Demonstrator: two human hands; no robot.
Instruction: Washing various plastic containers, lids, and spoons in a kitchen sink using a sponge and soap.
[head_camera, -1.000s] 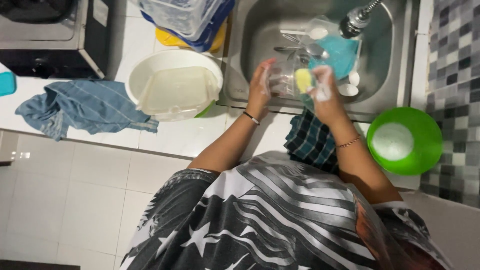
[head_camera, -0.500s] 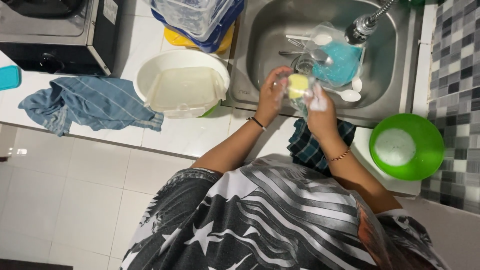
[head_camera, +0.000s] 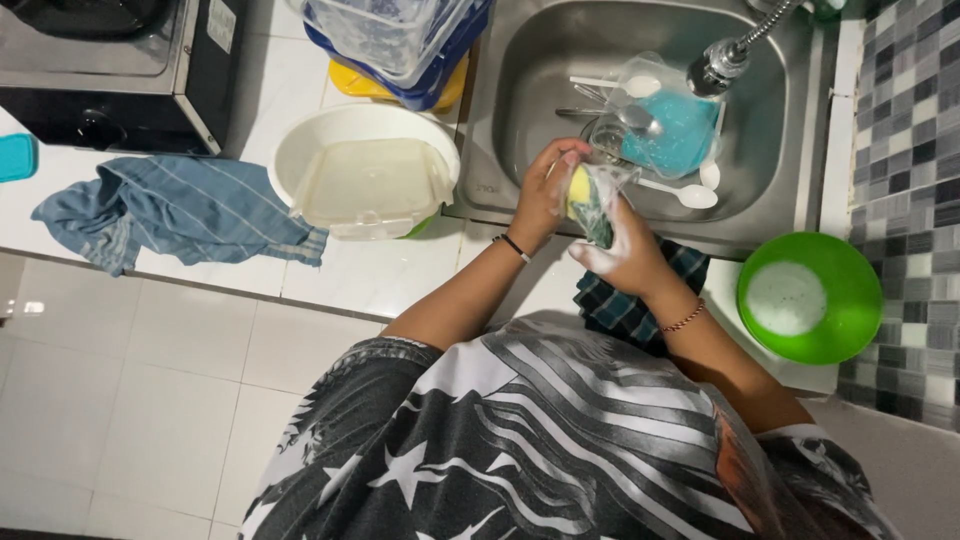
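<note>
Head view: at the front edge of the steel sink (head_camera: 520, 120), the left hand (head_camera: 545, 195) curls its fingers around a clear glass (head_camera: 605, 190). The soapy right hand (head_camera: 620, 255) grips a yellow-green sponge (head_camera: 582, 195) pressed against the glass. A green bowl (head_camera: 850, 300) sits at the counter's right edge.

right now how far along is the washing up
Possibly done: a white container sits in a white basin on the counter. In hand: the left hand steadies a clear glass while the soapy right hand scrubs it with a yellow-green sponge. Left: a blue plate, spoons and clear pieces lie in the sink.
</note>
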